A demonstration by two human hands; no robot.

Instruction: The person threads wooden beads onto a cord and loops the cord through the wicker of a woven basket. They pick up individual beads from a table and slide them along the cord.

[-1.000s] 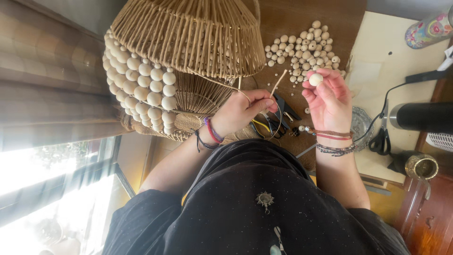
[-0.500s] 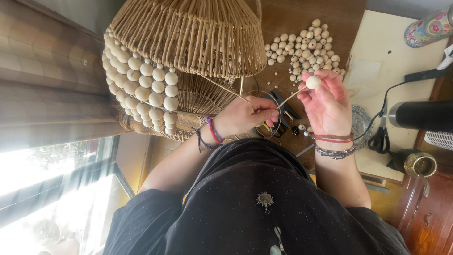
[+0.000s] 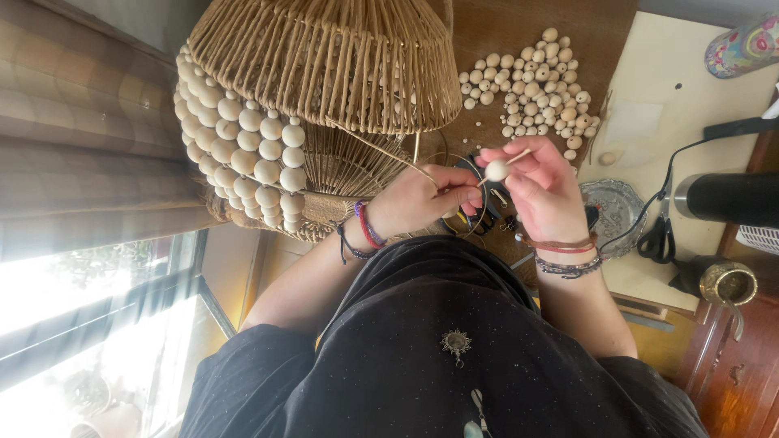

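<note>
Here, leftmost, the wicker shade point(image 3: 324, 65) hangs with bead rows point(image 3: 243, 154) down its side. My left hand point(image 3: 422, 199) has its grip pinched on a thin reed point(image 3: 389, 156) running from the shade. My right hand point(image 3: 544, 186) has its grip clamped on a bead point(image 3: 496, 169), below loose beads point(image 3: 531, 89) on the tabletop point(image 3: 584, 32).

Pale wooden bead point(image 3: 496, 169), tan wicker shade point(image 3: 324, 57)
</note>
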